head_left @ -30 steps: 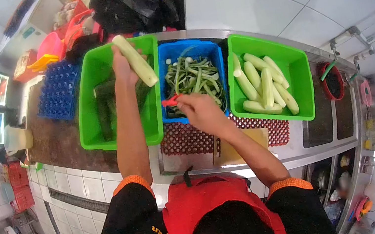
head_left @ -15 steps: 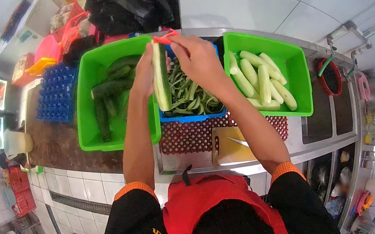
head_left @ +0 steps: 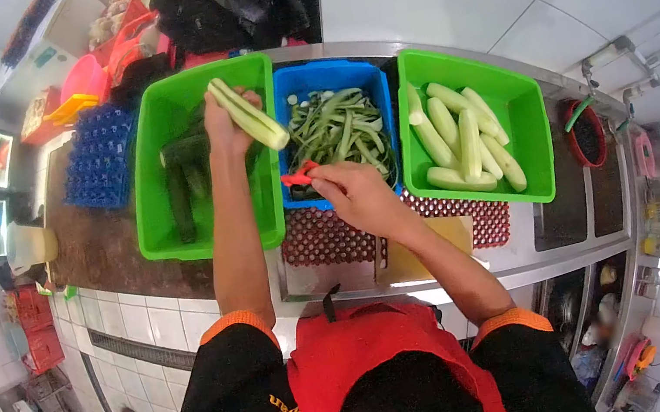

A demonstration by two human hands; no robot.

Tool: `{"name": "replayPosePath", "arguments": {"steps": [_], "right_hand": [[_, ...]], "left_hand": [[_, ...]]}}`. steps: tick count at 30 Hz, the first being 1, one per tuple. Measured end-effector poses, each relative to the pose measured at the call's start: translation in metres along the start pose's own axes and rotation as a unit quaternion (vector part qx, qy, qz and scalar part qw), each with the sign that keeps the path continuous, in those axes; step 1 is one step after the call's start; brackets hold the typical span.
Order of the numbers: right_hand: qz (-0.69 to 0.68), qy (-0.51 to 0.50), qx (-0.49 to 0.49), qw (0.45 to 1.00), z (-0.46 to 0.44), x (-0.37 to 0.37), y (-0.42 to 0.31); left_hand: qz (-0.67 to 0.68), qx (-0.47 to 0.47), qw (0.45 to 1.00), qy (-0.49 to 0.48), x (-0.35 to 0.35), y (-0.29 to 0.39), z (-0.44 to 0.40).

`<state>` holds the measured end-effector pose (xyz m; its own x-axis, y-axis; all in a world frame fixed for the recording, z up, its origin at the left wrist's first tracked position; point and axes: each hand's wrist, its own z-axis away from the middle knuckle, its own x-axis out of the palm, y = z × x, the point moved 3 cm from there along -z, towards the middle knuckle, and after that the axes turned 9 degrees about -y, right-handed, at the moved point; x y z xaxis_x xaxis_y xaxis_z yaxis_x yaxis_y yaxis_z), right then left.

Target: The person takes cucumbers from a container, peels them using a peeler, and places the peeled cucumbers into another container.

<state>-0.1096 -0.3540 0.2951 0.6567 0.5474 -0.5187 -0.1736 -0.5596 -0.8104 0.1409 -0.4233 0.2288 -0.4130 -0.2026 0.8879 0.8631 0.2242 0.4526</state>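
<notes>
My left hand [head_left: 226, 125] is closed around a partly peeled zucchini [head_left: 248, 114], pale with green streaks, tilted over the right side of a green bin. In my right hand [head_left: 352, 189] is a red peeler [head_left: 301, 175], held just below the zucchini's near end and apart from it. Under the peeler, a blue bin [head_left: 385, 108] holds a heap of green peel strips [head_left: 343, 129]. Dark unpeeled zucchinis [head_left: 181, 201] lie in the left green bin [head_left: 145, 185]. Several pale peeled zucchinis [head_left: 469, 144] lie in the right green bin [head_left: 532, 139].
A yellowish cutting board [head_left: 418, 254] rests on a red perforated mat [head_left: 322, 238] at the counter's front. Blue egg trays [head_left: 99, 158] stand left of the bins. A black plastic bag [head_left: 232, 2] sits behind them, and a red bucket [head_left: 585, 133] is at the right.
The zucchini has gone from nearly upright to slanting, its lower end now toward the right. My right hand with the peeler has dropped from the zucchini's top to below its near end.
</notes>
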Motion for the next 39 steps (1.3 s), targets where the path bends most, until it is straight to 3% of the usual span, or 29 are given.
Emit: {"name": "replayPosePath", "arguments": {"steps": [3, 5, 7, 8, 10, 14, 16, 18, 22, 30, 33, 36, 39], "right_hand": [[0.003, -0.003, 0.055, 0.998, -0.005, -0.020, -0.005], [-0.012, 0.029, 0.033, 0.999, -0.030, -0.037, -0.015], [0.092, 0.095, -0.027, 0.991, -0.057, -0.050, -0.019], [0.094, 0.098, -0.026, 0.990, -0.069, -0.051, -0.017], [0.131, 0.143, -0.037, 0.980, -0.093, -0.054, -0.016], [0.145, 0.141, -0.055, 0.978, -0.106, -0.045, -0.010], [0.173, 0.043, -0.033, 0.983, -0.088, -0.035, -0.013], [0.112, 0.029, -0.032, 0.993, -0.055, -0.022, -0.015], [0.068, -0.067, 0.028, 0.995, -0.007, -0.020, -0.009], [0.133, 0.061, -0.010, 0.989, -0.056, -0.029, -0.017], [0.163, 0.065, 0.009, 0.984, -0.044, -0.020, -0.024], [0.212, -0.048, 0.086, 0.972, -0.013, -0.022, -0.025], [0.160, 0.023, 0.043, 0.986, -0.008, -0.041, -0.026]], "left_hand": [[-0.093, -0.081, 0.991, 0.048, 0.001, 0.004, 0.000], [-0.142, -0.070, 0.986, 0.062, 0.032, -0.005, 0.014], [-0.245, -0.056, 0.968, 0.013, 0.057, -0.015, 0.027], [-0.197, -0.082, 0.975, -0.061, 0.063, -0.021, 0.030], [-0.208, -0.088, 0.972, -0.062, 0.072, -0.030, 0.031], [-0.211, -0.078, 0.973, -0.060, 0.078, -0.027, 0.030], [-0.204, -0.071, 0.975, -0.053, 0.064, -0.018, 0.021], [-0.239, -0.027, 0.967, 0.078, 0.044, -0.001, 0.011], [-0.215, -0.007, 0.970, 0.110, 0.035, 0.019, 0.011], [-0.258, 0.001, 0.964, 0.057, 0.057, -0.012, 0.003], [-0.298, 0.051, 0.948, 0.103, 0.054, -0.006, 0.000], [-0.291, 0.069, 0.944, 0.141, 0.052, 0.010, 0.007], [-0.276, 0.015, 0.958, 0.069, 0.045, 0.015, 0.007]]}}
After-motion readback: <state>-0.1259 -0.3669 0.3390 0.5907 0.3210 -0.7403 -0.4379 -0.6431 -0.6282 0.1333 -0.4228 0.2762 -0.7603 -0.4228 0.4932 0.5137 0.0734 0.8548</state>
